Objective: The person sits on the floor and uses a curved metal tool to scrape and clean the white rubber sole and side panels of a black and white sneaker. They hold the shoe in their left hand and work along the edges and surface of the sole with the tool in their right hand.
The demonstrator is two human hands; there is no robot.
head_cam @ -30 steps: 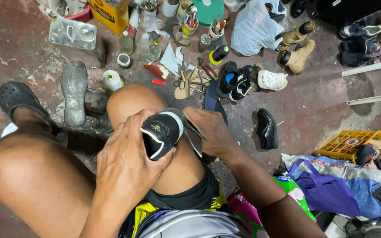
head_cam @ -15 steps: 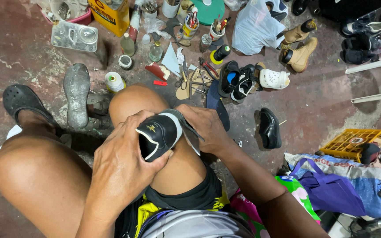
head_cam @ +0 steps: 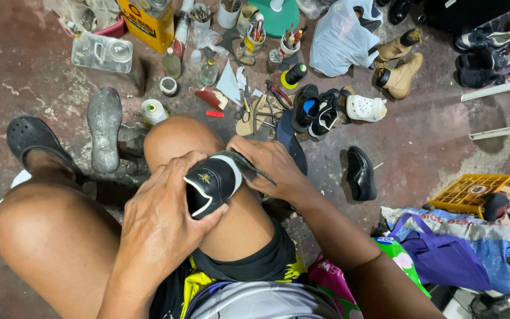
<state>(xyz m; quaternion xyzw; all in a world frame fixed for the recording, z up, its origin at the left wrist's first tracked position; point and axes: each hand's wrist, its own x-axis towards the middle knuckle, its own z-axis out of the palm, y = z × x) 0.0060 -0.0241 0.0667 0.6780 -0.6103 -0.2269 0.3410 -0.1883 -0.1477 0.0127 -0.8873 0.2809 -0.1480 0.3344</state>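
Black shoe (head_cam: 211, 182) on knee, toe toward camera, clamped in left hand (head_cam: 160, 221); right hand (head_cam: 270, 165) gripping its far end.

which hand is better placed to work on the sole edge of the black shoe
Right, probably. The right hand sits at the sole end of the black shoe, while the left hand wraps and steadies it on the knee.

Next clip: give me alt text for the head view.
A seated person's left hand and right hand hold a black shoe with white trim against a raised knee. Beyond lie scattered shoes, bottles, a yellow crate and bags.
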